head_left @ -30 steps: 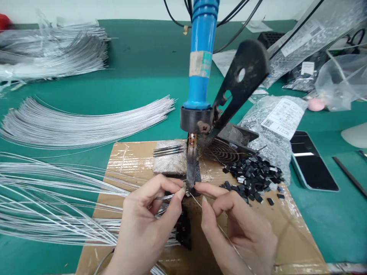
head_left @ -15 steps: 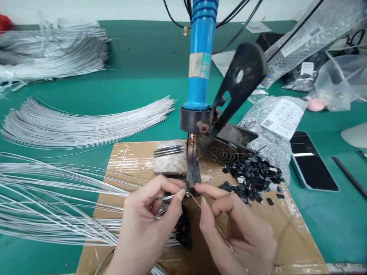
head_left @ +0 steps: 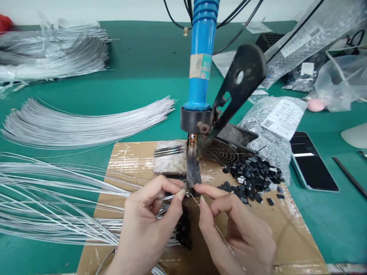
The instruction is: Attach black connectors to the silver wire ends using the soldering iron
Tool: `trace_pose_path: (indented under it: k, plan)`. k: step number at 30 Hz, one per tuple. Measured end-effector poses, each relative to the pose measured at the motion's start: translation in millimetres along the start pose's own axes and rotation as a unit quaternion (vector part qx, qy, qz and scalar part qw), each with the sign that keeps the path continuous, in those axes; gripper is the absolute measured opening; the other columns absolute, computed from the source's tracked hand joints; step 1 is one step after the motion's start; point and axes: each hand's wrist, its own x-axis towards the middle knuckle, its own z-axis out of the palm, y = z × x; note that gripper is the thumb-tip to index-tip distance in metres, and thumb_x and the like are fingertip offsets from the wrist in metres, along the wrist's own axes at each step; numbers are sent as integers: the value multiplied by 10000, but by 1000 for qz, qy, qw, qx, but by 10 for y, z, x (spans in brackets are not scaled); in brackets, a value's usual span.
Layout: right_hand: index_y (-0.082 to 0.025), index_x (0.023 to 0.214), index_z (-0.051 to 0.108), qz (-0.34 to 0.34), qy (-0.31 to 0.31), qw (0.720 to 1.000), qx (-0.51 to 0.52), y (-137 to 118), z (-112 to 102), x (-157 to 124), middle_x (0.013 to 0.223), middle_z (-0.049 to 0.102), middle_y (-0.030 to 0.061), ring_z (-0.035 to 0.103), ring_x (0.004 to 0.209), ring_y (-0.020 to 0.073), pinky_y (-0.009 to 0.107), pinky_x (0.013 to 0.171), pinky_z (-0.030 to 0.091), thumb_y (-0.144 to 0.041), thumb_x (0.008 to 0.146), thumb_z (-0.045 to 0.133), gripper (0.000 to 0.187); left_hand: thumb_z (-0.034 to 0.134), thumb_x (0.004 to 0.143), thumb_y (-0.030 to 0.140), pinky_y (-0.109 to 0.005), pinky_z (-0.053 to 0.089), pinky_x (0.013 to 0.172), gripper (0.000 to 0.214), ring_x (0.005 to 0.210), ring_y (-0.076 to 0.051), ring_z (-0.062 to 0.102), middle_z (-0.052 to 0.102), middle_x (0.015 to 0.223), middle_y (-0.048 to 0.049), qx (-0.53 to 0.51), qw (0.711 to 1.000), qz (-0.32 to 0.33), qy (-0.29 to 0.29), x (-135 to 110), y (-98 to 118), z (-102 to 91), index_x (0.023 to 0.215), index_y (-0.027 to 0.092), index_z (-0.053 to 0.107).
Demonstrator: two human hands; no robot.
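So, your left hand [head_left: 153, 225] pinches the silver strand [head_left: 168, 197] just under the iron tip [head_left: 191, 172], your right hand [head_left: 239, 229] gripping the thin wire [head_left: 195, 199]. Feed it gently, fingertips probably best off that metal.

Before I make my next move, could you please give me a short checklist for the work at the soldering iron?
1. Left hand pinching the white wire: ok.
2. Right hand holding the thin wire, its end near the iron tip: ok.
3. Fingertips well clear of the iron tip: not ok, close on both sides.
4. Iron tip heated: cannot tell.
5. Joint finished: cannot tell, too small and partly hidden.
6. Phone off the cardboard: ok.
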Motion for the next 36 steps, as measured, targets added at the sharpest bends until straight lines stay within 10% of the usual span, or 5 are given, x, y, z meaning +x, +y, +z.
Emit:
trace_pose_path:
  k: [36]
  plan:
    - [-232,752,642,-47,20,999,6,18,18,-6,946,867,3,827,748,144,184,705,645,-92,903,709,217,712,874,137,-135,528,584,142,702,-112,726,804,833,21,1,999,33,19,-3,33,41,775,236,738]
